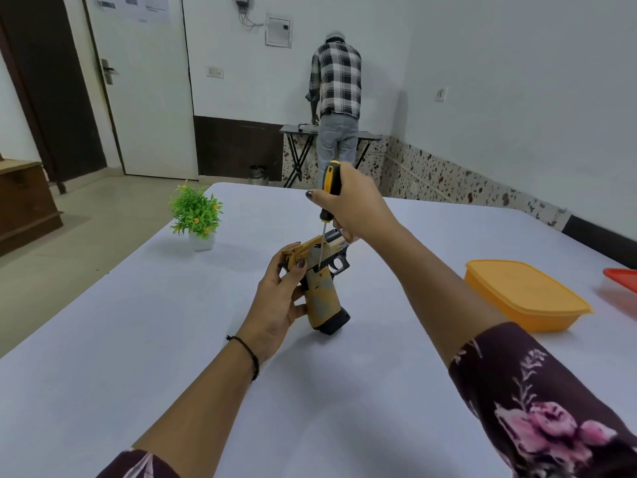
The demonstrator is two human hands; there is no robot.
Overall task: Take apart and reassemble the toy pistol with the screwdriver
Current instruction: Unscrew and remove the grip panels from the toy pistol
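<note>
While left hand (275, 298) grips toy pistol (324, 294), right hand (351, 205) clasps screwdriver (331, 177) at 12 o'clock, tip on frame; advisable: shaft upright, firm downward pressure.

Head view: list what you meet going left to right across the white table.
small potted plant → toy pistol → orange lidded container → red container, cut off by the frame's edge

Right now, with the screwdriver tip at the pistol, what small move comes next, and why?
Probably press down and begin turning: the right hand grips the yellow-and-black-handled screwdriver upright, its tip on the yellow-and-black plastic toy pistol near the trigger, and the left hand steadies it.
</note>
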